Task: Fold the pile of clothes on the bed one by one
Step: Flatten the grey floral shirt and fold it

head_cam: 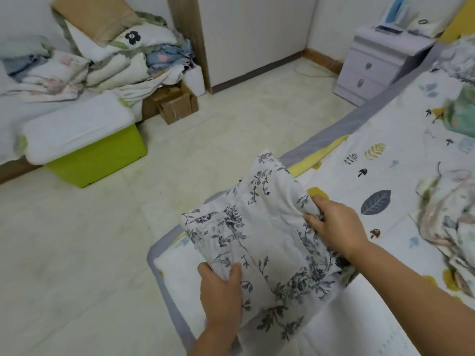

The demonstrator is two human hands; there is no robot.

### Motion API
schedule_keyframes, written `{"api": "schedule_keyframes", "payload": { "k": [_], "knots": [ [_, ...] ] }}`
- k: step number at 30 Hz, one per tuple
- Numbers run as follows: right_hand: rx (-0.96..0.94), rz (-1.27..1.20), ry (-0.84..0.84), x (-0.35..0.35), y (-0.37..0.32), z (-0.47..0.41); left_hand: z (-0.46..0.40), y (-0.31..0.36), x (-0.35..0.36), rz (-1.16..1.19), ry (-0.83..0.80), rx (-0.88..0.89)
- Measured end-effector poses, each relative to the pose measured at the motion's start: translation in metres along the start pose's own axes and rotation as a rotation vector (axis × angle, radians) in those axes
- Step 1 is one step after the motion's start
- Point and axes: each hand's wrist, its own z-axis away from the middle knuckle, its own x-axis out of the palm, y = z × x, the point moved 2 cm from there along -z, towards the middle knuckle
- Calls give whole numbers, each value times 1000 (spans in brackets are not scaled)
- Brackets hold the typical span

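Observation:
A white garment with a dark floral print [267, 232] is folded into a rough rectangle and held just above the bed's corner [164, 255]. My left hand [222, 291] grips its near left edge, thumb on top. My right hand [334, 227] pinches its right edge. More crumpled clothes [444, 222] lie on the leaf-patterned bedsheet [390, 160] at the right, and a teal piece [460, 114] sits farther back.
A lime-green storage box with a white lid [97, 160] stands on the tiled floor at left. Behind it are heaped bedding [77, 65] and cardboard boxes [177, 104]. A pale lilac nightstand [370, 65] stands by the bed's head.

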Motion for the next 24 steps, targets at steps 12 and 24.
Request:
{"api": "schedule_keyframes", "payload": {
  "k": [12, 24],
  "knots": [
    [210, 281, -25, 115, 40, -32, -30, -65, 25, -282, 57, -33],
    [242, 238, -349, 162, -3, 41, -56, -60, 43, -1249, -527, 472]
  ]
}}
